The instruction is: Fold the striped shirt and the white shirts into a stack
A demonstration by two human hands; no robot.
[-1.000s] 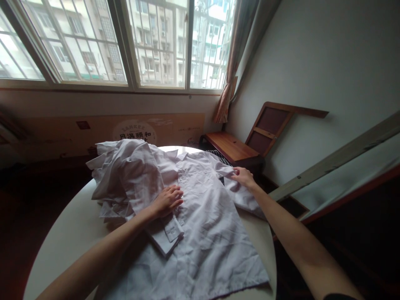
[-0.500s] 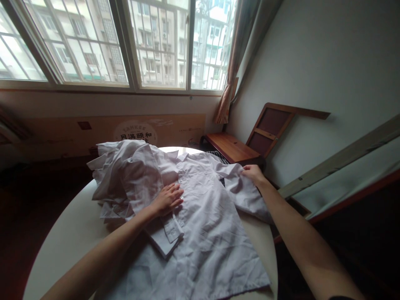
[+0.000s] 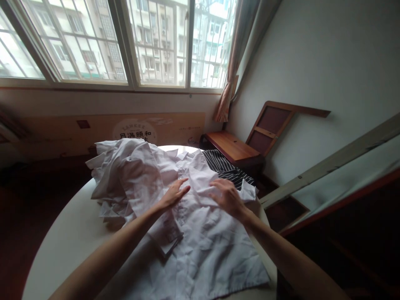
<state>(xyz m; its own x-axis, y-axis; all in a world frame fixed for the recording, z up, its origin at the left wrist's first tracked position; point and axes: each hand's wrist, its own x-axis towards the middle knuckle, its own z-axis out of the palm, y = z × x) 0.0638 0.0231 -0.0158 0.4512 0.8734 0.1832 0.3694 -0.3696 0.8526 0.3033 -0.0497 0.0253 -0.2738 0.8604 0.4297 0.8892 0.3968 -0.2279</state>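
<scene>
Swung inward since half a second ago: the right hand, out at the stretched sleeve then, now over the shirt front and close to the left hand. Shifted too, the white cotton sleeve, now lying inward across the chest, just beyond and between both hands. Left thumb and fingers apart, slightly curled, with nothing clamped between; right thumb and fingers likewise parted, tips at the sleeve cloth. Impossible to tell how firmly either hand touches the fabric.

Under both hands, spread flat but creased, the white button-front cotton shirt, hem running toward the wearer of the camera. Just below the left hand, a folded white cuff on the shirt front. Right of the right hand, near the table edge, a small upturned piece of white cloth. Beyond the right hand, newly uncovered in large part, a black cloth with thin white stripes. Left of the left hand, a rumpled heap of white garments. Beneath everything, a round white table.

Farther beyond the right hand, a reddish-brown wooden seat; beyond both hands, a wide barred window.
</scene>
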